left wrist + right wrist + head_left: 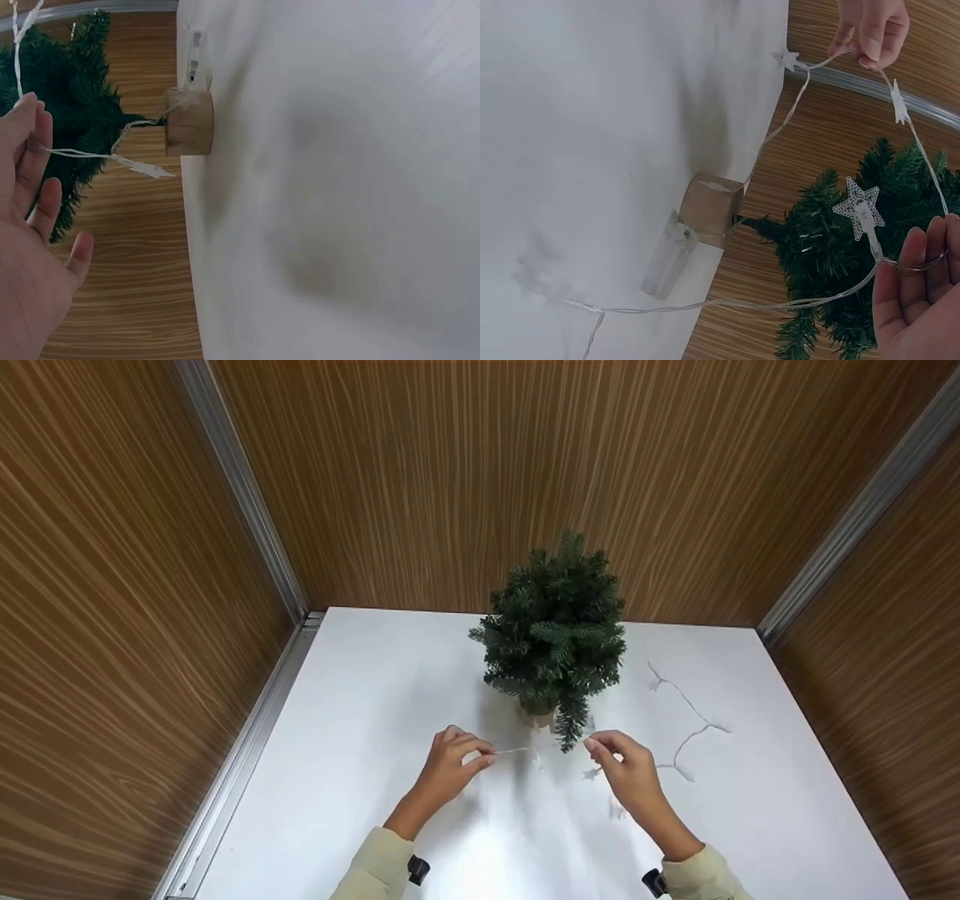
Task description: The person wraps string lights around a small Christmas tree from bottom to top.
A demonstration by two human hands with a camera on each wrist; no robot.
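A small artificial fir tree [555,630] stands upright on a round wooden base [709,206]. In front of it, my left hand [450,769] pinches a string of star lights [780,305] between thumb and fingers. My right hand [630,776] pinches the same string farther right, and the stretch between the hands is drawn nearly straight. One clear star [859,210] hangs near the right fingers; another star light [150,169] dangles below the left hand. The wire runs back to the tree's stem by the base.
A clear battery case [667,259] leans beside the wooden base. The string's loose part [682,746] trails over the white table [360,697] on the right. Wood-grain panels [465,472] enclose the table at the back and sides.
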